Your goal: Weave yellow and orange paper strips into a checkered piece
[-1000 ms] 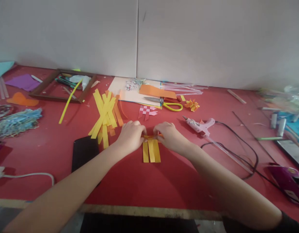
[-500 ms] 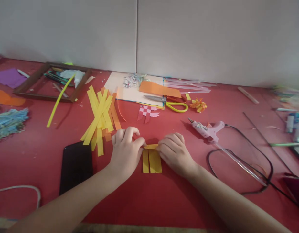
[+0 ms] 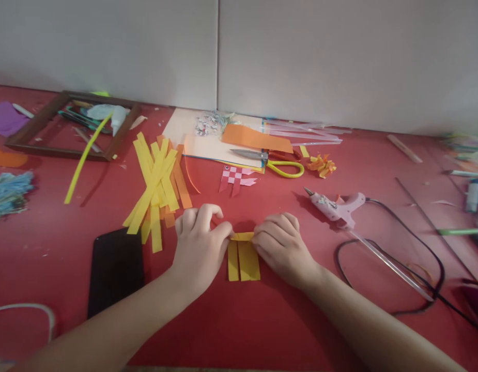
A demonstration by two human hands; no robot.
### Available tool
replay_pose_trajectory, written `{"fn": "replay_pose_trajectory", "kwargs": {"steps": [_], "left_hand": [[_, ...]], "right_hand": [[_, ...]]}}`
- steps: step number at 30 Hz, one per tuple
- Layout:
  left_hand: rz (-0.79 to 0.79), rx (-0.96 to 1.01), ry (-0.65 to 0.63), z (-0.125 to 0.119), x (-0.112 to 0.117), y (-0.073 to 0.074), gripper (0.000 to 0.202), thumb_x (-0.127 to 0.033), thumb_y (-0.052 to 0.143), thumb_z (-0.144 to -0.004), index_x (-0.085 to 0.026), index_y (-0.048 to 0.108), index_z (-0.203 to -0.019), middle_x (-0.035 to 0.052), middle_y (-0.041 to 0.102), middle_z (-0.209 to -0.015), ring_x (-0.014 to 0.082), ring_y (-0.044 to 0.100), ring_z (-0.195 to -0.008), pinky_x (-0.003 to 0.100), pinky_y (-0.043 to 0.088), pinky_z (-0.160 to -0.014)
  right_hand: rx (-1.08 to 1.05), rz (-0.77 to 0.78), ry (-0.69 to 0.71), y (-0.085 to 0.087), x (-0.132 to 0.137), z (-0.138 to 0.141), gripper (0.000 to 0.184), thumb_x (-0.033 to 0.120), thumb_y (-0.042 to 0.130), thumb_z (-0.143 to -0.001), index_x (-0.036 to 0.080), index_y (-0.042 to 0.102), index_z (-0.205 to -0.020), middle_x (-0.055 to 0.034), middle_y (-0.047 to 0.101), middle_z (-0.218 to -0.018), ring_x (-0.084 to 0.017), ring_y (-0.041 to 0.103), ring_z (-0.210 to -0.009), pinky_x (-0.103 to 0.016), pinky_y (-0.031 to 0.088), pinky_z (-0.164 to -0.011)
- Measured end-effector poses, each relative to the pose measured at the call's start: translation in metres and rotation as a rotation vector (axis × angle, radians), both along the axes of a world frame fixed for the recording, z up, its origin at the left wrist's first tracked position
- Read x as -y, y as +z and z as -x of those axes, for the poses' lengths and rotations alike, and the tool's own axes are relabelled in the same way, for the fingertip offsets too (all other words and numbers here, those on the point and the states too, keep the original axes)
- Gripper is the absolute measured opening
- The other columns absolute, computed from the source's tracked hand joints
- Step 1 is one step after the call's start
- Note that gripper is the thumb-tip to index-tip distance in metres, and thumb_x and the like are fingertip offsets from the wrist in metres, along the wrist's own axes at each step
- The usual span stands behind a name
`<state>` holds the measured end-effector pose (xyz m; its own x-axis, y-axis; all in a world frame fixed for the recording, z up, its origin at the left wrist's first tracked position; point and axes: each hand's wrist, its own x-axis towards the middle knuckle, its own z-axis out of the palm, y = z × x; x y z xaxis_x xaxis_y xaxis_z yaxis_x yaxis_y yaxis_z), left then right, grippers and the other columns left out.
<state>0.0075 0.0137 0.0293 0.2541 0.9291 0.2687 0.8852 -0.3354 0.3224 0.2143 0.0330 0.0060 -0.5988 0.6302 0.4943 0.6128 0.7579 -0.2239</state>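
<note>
Both hands pinch the top of some yellow paper strips [image 3: 248,262] on the red table, where a crosswise strip lies at their upper ends. My left hand [image 3: 202,250] is closed on the left end, thumb against forefinger. At the right end, my right hand [image 3: 283,248] has its fingers bent and pressed together; its fingertips partly hide the paper. Two or more strips hang side by side toward me with a narrow gap. Beyond the hands lies a small woven pink and red paper fish [image 3: 234,177]. A pile of yellow strips [image 3: 153,181] is left of it.
Scissors [image 3: 279,164] with yellow and red handles rest at the back beside orange paper [image 3: 258,138]. A pink glue gun [image 3: 335,206] with its looping cord lies on the right. To the left are a black phone [image 3: 117,268] and a wooden frame [image 3: 56,150] holding tools.
The view has shifted slightly, so things at the sides sit a little farther outward. Both hands keep their pinch on the yellow strips, with hardly any movement.
</note>
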Motion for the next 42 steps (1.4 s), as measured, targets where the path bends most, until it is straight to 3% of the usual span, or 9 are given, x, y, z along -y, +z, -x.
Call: {"fn": "replay_pose_trajectory", "kwargs": {"steps": [5,9,17,22,29,35,39,42], "left_hand": [[0.008,-0.023,0.006,0.0002,0.0000,-0.0028,0.018,-0.006,0.063,-0.079,-0.023,0.066,-0.082,0.0076,0.053,-0.109,0.0277,0.040,-0.092,0.041,0.035,-0.073],[0.003,-0.016,0.021,0.0001,-0.0007,-0.0043,0.031,-0.004,0.064,-0.077,-0.026,0.065,-0.098,0.0076,0.051,-0.114,0.0286,0.042,-0.095,0.043,0.038,-0.077],[-0.056,-0.014,0.022,-0.0004,0.0010,-0.0034,0.045,-0.008,0.067,-0.081,-0.026,0.057,-0.122,0.0119,0.043,-0.132,0.0308,0.046,-0.105,0.049,0.041,-0.089],[-0.031,-0.015,0.024,0.0003,0.0000,-0.0043,0.043,-0.012,0.067,-0.083,-0.026,0.056,-0.123,0.0111,0.044,-0.135,0.0311,0.047,-0.106,0.050,0.041,-0.091],[0.029,-0.025,-0.021,0.0010,-0.0023,-0.0057,0.033,-0.012,0.068,-0.083,-0.023,0.059,-0.113,0.0062,0.059,-0.122,0.0293,0.047,-0.103,0.045,0.042,-0.083],[0.041,-0.017,-0.030,0.0015,-0.0027,-0.0058,0.029,-0.017,0.067,-0.086,-0.023,0.061,-0.113,0.0058,0.060,-0.118,0.0270,0.048,-0.100,0.042,0.040,-0.082],[0.019,-0.015,-0.053,0.0018,-0.0033,-0.0055,0.010,-0.020,0.064,-0.089,-0.024,0.069,-0.097,0.0062,0.060,-0.115,0.0269,0.048,-0.100,0.041,0.040,-0.080],[0.023,-0.011,-0.085,0.0032,-0.0044,-0.0065,0.008,-0.022,0.063,-0.091,-0.024,0.070,-0.090,0.0044,0.063,-0.110,0.0261,0.049,-0.097,0.041,0.040,-0.078]], "right_hand": [[-0.015,0.024,0.001,0.0006,-0.0002,-0.0001,0.019,0.006,0.053,-0.091,0.019,0.057,-0.078,-0.0011,0.069,-0.086,-0.017,0.054,-0.090,-0.034,0.036,-0.084],[-0.036,0.017,0.005,0.0021,-0.0008,0.0002,0.018,0.007,0.054,-0.091,0.020,0.057,-0.079,-0.0013,0.071,-0.092,-0.017,0.056,-0.093,-0.035,0.037,-0.086],[-0.039,0.034,-0.015,0.0025,-0.0030,0.0015,0.013,0.010,0.055,-0.090,0.021,0.059,-0.089,-0.0009,0.070,-0.083,-0.018,0.058,-0.089,-0.036,0.038,-0.085],[-0.040,0.031,-0.037,-0.0019,-0.0040,0.0002,0.014,0.012,0.059,-0.089,0.021,0.058,-0.100,-0.0028,0.070,-0.088,-0.019,0.059,-0.090,-0.037,0.039,-0.084],[-0.022,0.039,-0.061,0.0002,-0.0048,-0.0019,0.017,0.015,0.061,-0.088,0.022,0.060,-0.103,-0.0036,0.071,-0.091,-0.021,0.060,-0.091,-0.039,0.041,-0.087],[-0.028,0.002,-0.069,0.0015,-0.0062,-0.0028,0.017,0.018,0.061,-0.088,0.022,0.063,-0.104,-0.0052,0.072,-0.098,-0.022,0.060,-0.096,-0.040,0.043,-0.087],[-0.036,-0.012,-0.058,0.0022,-0.0068,-0.0020,0.009,0.017,0.062,-0.088,0.022,0.067,-0.094,-0.0043,0.072,-0.096,-0.021,0.059,-0.093,-0.039,0.043,-0.086],[-0.026,0.030,-0.037,0.0027,-0.0069,-0.0017,0.011,0.015,0.060,-0.089,0.021,0.069,-0.092,-0.0033,0.073,-0.091,-0.020,0.059,-0.092,-0.040,0.043,-0.086]]}}
